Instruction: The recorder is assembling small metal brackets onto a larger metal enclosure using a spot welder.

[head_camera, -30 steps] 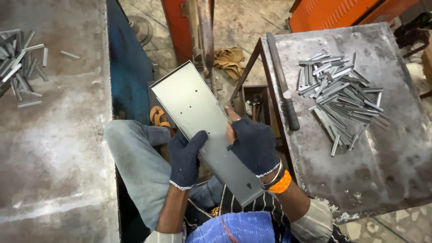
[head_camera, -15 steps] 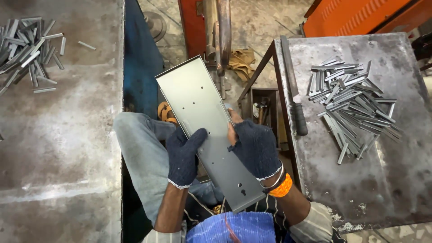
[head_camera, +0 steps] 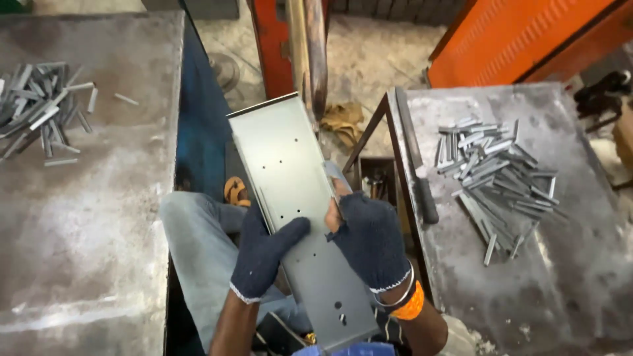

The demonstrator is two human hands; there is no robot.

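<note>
A long grey sheet-metal panel [head_camera: 290,191] with small drilled holes and folded edges slants over my lap, its far end pointing away from me. My left hand [head_camera: 264,254], in a dark knit glove, grips the panel's left edge with the thumb across its face. My right hand [head_camera: 369,240], gloved the same way with an orange band at the wrist, holds the right edge, bare fingertips pressing a small metal strip [head_camera: 333,175] against the rim.
A steel table [head_camera: 580,283] on my right carries a heap of short metal strips [head_camera: 494,178] and a dark bar [head_camera: 415,158] along its left edge. Another metal table [head_camera: 86,231] on my left holds a second pile of strips [head_camera: 39,109]. Orange machinery [head_camera: 514,39] stands behind.
The view has shifted, so the panel and both hands sit a little further right and lower in the picture. My grip on the panel is unchanged.
</note>
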